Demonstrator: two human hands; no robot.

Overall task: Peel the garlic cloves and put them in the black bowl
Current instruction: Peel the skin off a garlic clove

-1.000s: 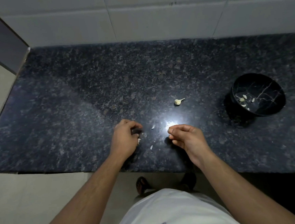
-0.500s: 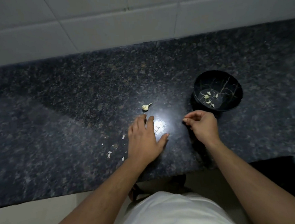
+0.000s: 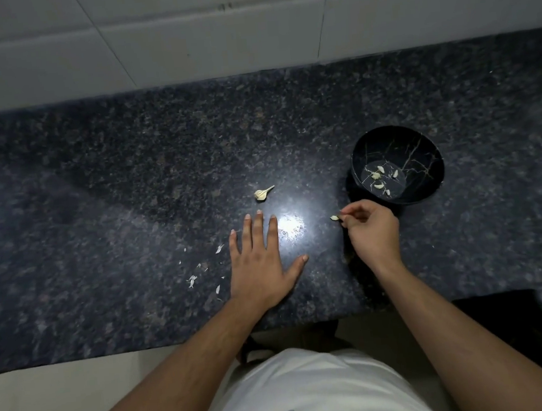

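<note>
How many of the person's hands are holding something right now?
1. The right hand pinches a small garlic piece in its fingers, just near of the black bowl. The left hand lies flat and open on the counter, holding nothing.
</note>
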